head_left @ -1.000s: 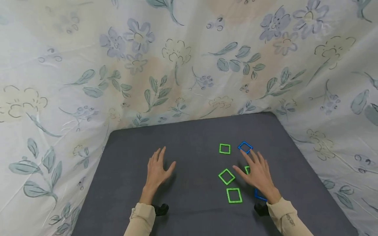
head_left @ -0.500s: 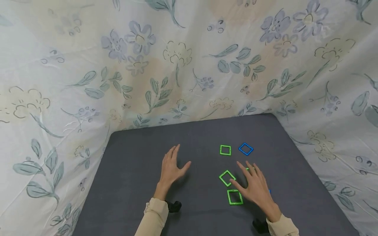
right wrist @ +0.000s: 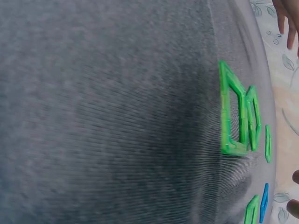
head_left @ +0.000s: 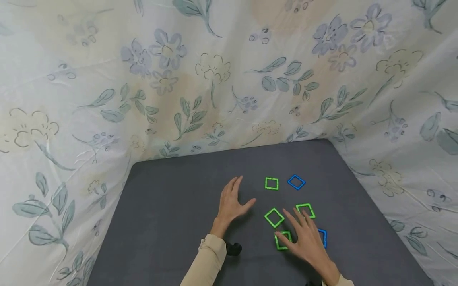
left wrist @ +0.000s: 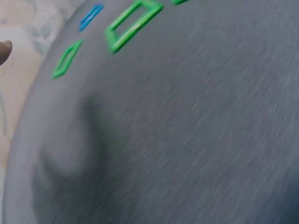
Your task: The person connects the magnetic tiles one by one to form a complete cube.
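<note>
Four green squares (head_left: pixel 274 217) and two blue squares (head_left: pixel 296 182) are counted around the spread fingers (head_left: pixel 297 221) of the right hand (head_left: pixel 307 242); left hand (head_left: pixel 230 203) fingers spread too.

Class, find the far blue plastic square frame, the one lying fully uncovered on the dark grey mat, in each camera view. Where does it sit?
Head view: the far blue plastic square frame lies right of centre, turned like a diamond.
Left wrist view: top left, a thin blue sliver.
Right wrist view: bottom right edge, seen nearly edge-on; this match is likely, not certain.
Shared landmark: the small green plastic square frame beside it.
</note>
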`<state>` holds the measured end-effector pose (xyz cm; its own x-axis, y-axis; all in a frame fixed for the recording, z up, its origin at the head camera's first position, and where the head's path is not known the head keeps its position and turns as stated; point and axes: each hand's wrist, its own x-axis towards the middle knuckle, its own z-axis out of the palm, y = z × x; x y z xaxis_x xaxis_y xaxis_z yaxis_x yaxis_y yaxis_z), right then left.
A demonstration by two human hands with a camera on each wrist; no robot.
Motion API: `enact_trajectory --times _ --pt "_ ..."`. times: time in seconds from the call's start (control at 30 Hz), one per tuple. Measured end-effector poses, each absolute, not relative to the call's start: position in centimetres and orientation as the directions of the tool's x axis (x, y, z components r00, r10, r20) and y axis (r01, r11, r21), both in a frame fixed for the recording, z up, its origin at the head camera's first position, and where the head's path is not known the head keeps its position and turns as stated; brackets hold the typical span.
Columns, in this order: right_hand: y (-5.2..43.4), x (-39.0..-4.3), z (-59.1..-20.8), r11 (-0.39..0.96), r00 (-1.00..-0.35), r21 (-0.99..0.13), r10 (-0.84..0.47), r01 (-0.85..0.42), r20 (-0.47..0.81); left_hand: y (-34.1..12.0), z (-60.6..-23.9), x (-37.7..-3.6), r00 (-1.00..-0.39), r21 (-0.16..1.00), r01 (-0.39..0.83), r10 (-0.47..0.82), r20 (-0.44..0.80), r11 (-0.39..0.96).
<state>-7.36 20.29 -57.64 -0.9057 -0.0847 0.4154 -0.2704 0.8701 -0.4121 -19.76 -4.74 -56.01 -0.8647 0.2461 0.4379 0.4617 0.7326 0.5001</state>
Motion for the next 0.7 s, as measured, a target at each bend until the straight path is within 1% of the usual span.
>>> enact_trajectory --times 0.17,0.37,0.53,0.7 --pt "20.3 -6.7 -58.0 0.874 -0.936 -0.429 -0.074 -0.228 0.345 -2.3 -57.2 -18.7 -0.868 0.490 0.472 0.288 0.405 0.733" --pt "20.5 -5.8 -58.5 0.876 -0.942 -0.432 -0.068 -0.213 0.327 0.8 -59.2 -16.7 -0.851 0.403 0.512 0.386 0.357 0.759" --pt "20.6 -5.3 -58.7 0.874 -0.947 -0.444 -0.051 -0.196 0.317 2.3 -60.6 -15.4 -0.834 0.345 0.534 0.416 0.361 0.772" --pt "20.8 -5.0 -58.9 0.874 -0.954 -0.453 -0.035 -0.174 0.297 3.0 -61.3 -14.9 -0.823 0.324 0.550 0.432 0.370 0.769"
